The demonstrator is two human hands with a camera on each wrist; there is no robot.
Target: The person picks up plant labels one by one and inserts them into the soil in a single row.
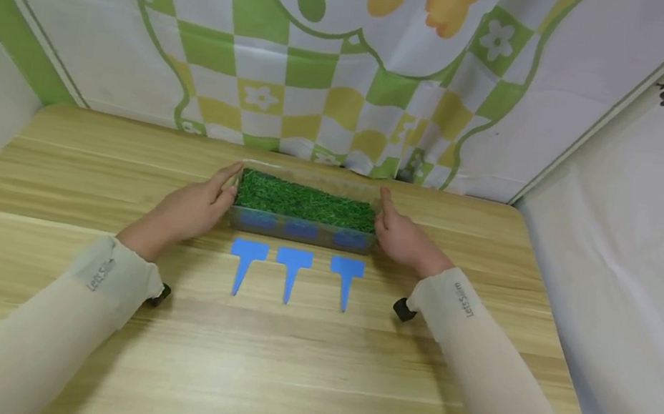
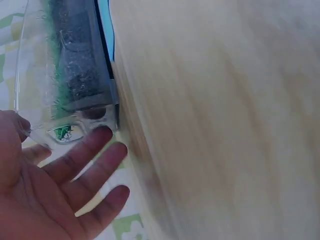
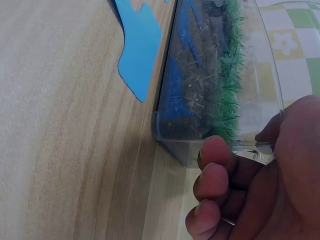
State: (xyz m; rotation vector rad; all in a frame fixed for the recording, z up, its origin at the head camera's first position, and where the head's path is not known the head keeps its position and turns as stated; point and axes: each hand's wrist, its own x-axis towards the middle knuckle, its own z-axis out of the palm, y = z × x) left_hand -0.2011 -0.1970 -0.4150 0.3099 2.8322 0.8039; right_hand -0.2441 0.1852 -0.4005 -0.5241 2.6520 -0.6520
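Note:
A clear plastic box holding green artificial grass lies crosswise near the table's back edge, between both hands. My left hand grips its left end, thumb at the rim and the other fingers spread beside the end wall in the left wrist view. At the right end, my right hand holds the box by the rim, its fingers curled under a cut-out handle. Three blue T-shaped plant labels lie in a row in front of the box, points toward me.
The wooden table stretches toward me. Behind it hangs a green, yellow and white checked curtain. White cloth walls stand at both sides. A small black wrist device sticks out under each sleeve.

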